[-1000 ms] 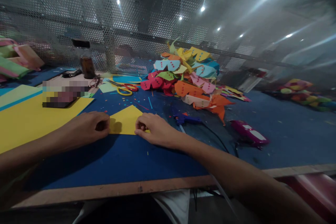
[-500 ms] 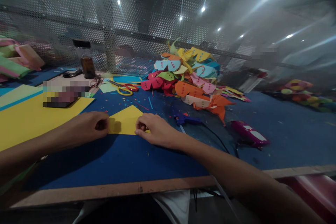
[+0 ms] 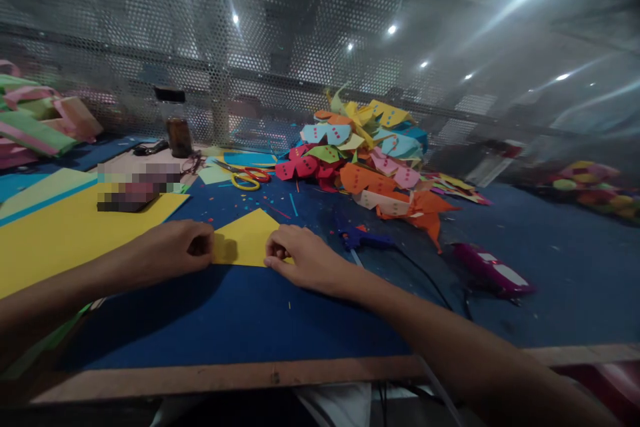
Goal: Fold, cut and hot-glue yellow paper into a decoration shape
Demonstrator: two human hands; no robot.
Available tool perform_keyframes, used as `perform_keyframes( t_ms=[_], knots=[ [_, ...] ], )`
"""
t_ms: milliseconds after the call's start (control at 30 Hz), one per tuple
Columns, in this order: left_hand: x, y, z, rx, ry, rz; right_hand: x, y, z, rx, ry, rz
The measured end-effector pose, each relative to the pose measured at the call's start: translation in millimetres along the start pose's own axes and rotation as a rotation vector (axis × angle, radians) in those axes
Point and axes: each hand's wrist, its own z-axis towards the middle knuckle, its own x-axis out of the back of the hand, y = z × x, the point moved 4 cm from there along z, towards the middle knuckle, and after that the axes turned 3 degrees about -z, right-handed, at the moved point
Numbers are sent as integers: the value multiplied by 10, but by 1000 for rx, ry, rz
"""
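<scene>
Blue tabletop, perforated metal screen behind it, strip of ceiling lights overhead. From where I stand: yellow paper piece flat near the table's front edge, peak pointing away from the worker, straight edge facing them. Left hand on its left end, right hand on its right; hands apart, thumb and fingers of each closed on the paper. Bit of yellow shows past the right hand. Can't see how many layers are under the fingers.

Looks like a crease being set along the near edge, my guess. To do it well: match the corners first, hold one end firm, run a fingertip outward from the middle, even pressure, no skewing.

Just left, big yellow sheet, partly under the left forearm. On it, a dark object, blurred out. Beyond the paper: colored scraps, scissors with yellow and red handles, one pair or two unclear. Blue glue gun near the right hand; best kept off the paper. Farther: heap of dotted folded-paper pieces, magenta device on the right, dark-capped bottle back left.
</scene>
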Motion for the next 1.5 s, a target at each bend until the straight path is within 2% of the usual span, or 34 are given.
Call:
perform_keyframes(
  t_ms=[100, 267, 633, 867, 1167, 1333, 1500],
  knots=[
    [28, 45, -5, 23, -63, 10, -11, 18, -2, 14, 8, 1],
    [121, 123, -27, 60, -101, 1, -18, 33, -7, 10, 8, -1],
    [192, 131, -20, 99, -202, -13, -6, 23, -2, 11, 10, 4],
    [190, 138, -19, 66, -133, 1, -4, 12, 0, 9, 3, 9],
    [172, 123, -5, 76, -141, 52, 10, 9, 0, 4, 2, 10],
    [186, 178, -20, 68, -150, 91, 5, 7, 1, 8, -1, 11],
    [211, 163, -45, 57, -137, 47, -4, 12, -2, 1, -3, 14]
  ],
)
